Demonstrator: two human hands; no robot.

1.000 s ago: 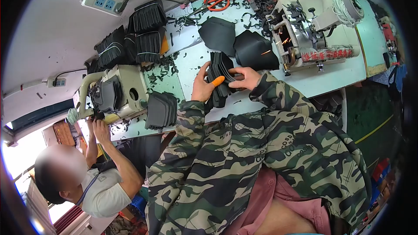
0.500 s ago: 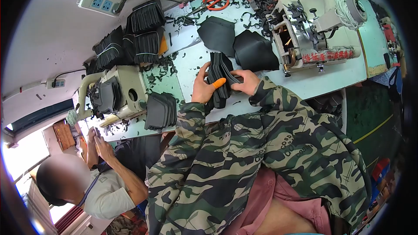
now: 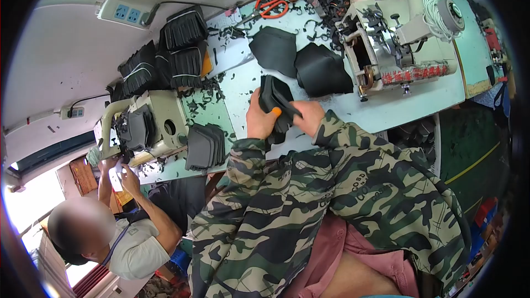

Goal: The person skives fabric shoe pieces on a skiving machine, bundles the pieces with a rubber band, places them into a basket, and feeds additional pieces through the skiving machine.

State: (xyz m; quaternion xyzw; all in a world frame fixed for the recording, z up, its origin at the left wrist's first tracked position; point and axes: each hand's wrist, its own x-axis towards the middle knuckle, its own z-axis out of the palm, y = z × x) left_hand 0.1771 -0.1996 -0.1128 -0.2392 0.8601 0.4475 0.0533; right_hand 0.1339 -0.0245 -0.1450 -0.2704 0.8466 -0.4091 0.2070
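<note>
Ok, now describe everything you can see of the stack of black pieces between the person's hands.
The stack of black pieces is made of thin, flat layers with a dull sheen, perhaps leather or a similar sheet. Its layers are unevenly spread. It sits tilted over the white table; whether it rests there is unclear. The left hand grips its left side, the thumb's orange finger cover against it; the right hand holds the right side. Fingers hide some of it.

My pale, flat tabletop (image 3: 375, 111) has a white wall (image 3: 72, 35) behind, dark green floor (image 3: 469, 138) to its right, a bright window (image 3: 28, 201) to its left.
</note>
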